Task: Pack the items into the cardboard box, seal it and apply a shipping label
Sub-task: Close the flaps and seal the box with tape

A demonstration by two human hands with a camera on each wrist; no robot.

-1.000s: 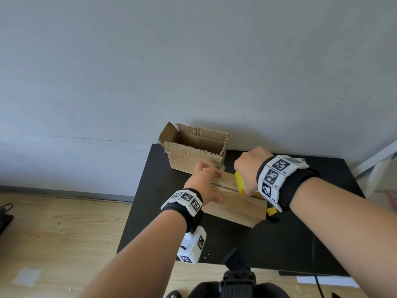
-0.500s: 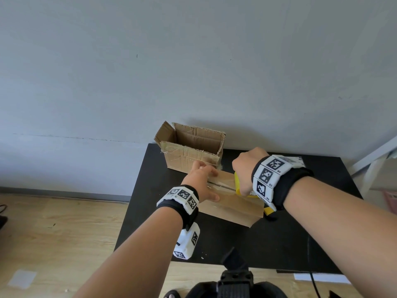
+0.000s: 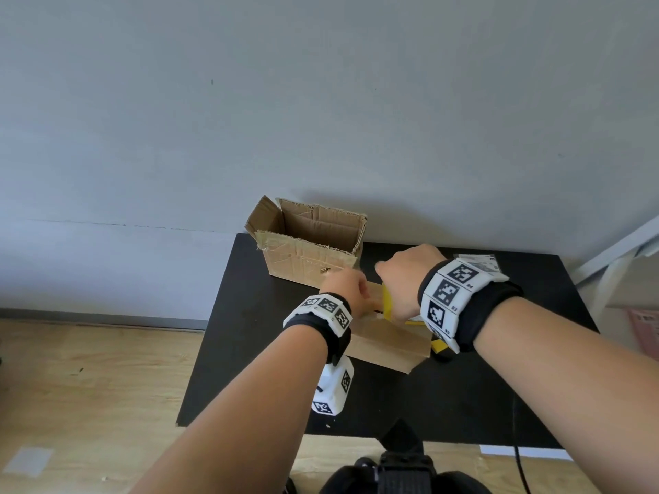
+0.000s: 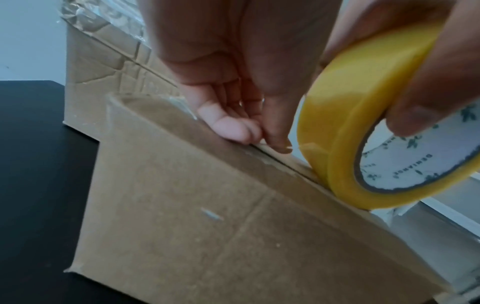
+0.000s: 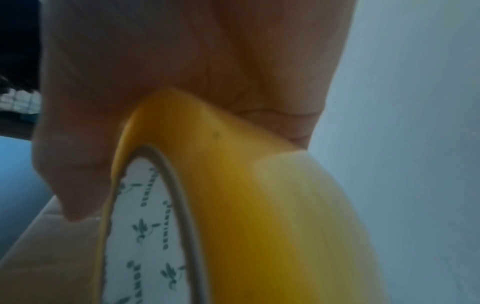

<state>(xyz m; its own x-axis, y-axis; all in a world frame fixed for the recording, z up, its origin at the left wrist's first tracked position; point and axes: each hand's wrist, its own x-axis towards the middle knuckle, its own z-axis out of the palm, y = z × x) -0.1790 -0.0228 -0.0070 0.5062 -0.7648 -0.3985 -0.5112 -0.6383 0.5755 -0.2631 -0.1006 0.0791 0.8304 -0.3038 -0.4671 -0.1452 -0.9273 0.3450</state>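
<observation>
Hands at work on a closed cardboard box [image 3: 385,345] lying near the middle of a black counter [image 3: 481,393], close to the front edge of a second, open cardboard box [image 3: 310,244] with torn flaps that stands at the back against a grey wall [image 3: 321,101].

Right hand [image 3: 404,276] gripping a yellow roll of packing tape [image 4: 363,131], fingers curled over the outer rim, thumb [image 4: 426,115] pressed on the printed white core, roll standing on edge and touching the box top right at the centre seam [image 4: 275,160] where the two flaps meet.

Left hand [image 3: 347,288] resting on the same box top just beside the roll, fingers [image 4: 233,127] bunched together and bent down, tips pressing on the seam, nothing clearly enclosed by them; whether a tape end lies under the tips cannot be told.

Seen from the right wrist, roll [image 5: 233,205] filling most of the frame, palm wrapped over its upper curve, cardboard showing below at the left.

White printed sheet [image 3: 479,262] lying flat at the far right of the counter, behind the right wrist, well apart from both boxes. Marker-patterned bands [image 3: 453,294] worn on both wrists. Wooden floor [image 3: 89,386] to the left of the counter.
</observation>
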